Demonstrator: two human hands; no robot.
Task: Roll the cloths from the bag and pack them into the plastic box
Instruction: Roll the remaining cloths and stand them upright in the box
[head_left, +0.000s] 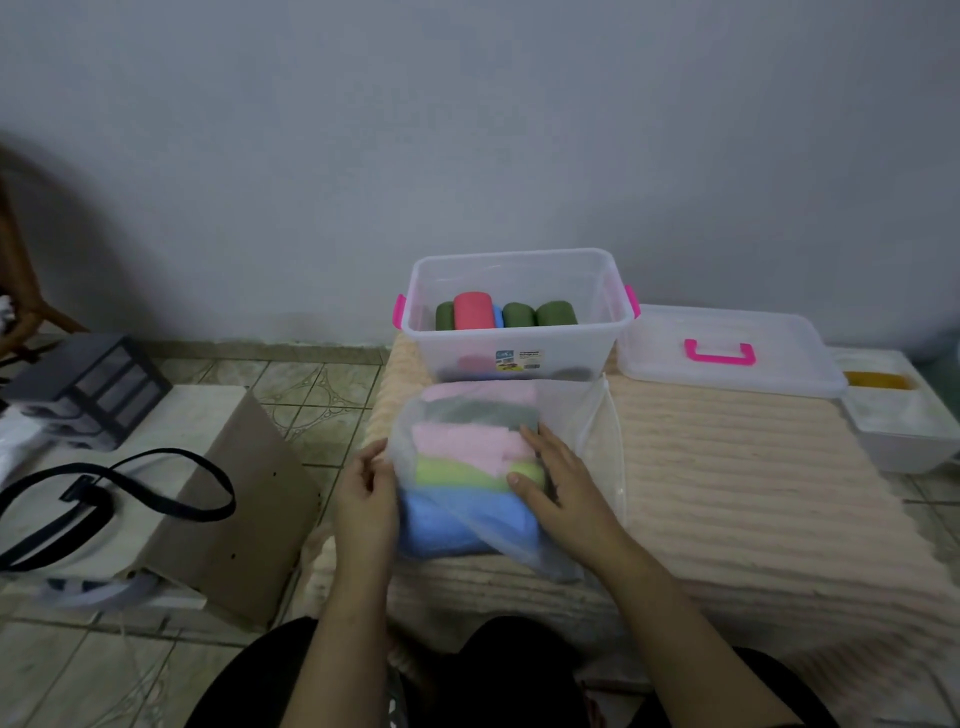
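Observation:
A translucent mesh bag (576, 415) lies on the beige rug in front of me, holding folded cloths: pink (462, 441), grey-green, light green and blue (447, 519). My left hand (363, 499) holds the bag's left edge, fingers curled on the mesh. Stretched flat, my right hand (561, 483) rests on top of the bag over the cloths. Behind the bag stands the clear plastic box (519, 348) with pink latches; inside it lie rolled cloths, one red (472, 310), several green and a blue one.
The box's clear lid (727, 374) with a pink handle lies on the rug to the right. A white tray (898, 426) sits at far right. On the left stand a cardboard piece (244, 509), a black strap (104, 499) and a dark drawer unit (88, 389).

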